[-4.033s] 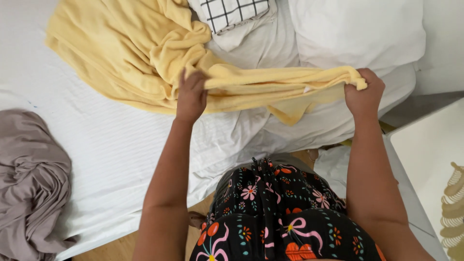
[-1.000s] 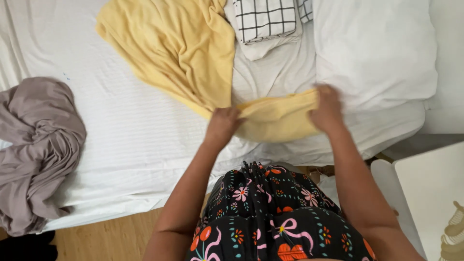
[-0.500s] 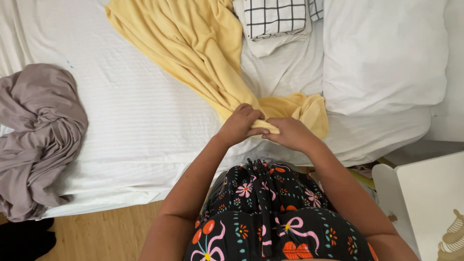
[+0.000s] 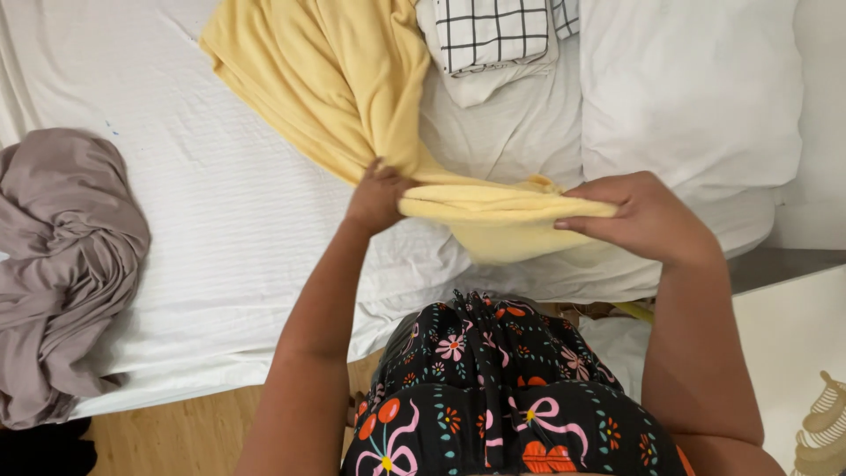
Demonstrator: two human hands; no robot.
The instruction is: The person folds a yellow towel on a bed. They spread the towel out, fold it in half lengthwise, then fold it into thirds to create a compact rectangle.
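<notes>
The left hand [image 4: 377,196] is closed on a fold of the yellow blanket [image 4: 339,79], fingers curled around the cloth where it gathers into a narrow neck. The right hand [image 4: 648,216] grips the other end of the same fold, thumb underneath and fingers laid flat over the top, so a short doubled band of yellow cloth is stretched level between the two hands, with a loose pouch of it sagging below. This band hangs above the near edge of the bed [image 4: 220,238], just in front of the person's body. From the left hand the rest of the blanket runs up and away, spreading wide over the white striped sheet toward the far edge of the bed.

A folded white cloth with a black grid pattern [image 4: 489,33] lies at the far edge, touching the right side of the blanket. Just right of it a white pillow [image 4: 692,84] fills the far right corner. A crumpled grey-mauve garment [image 4: 66,264] lies heaped on the left edge, well apart from the hands. Below the bed shows wooden floor [image 4: 189,432]. The person wears a black floral dress [image 4: 493,397]. At the right a white bedside surface [image 4: 789,330] carries a cream ribbed object [image 4: 824,427], cut off by the frame, its kind unclear.
</notes>
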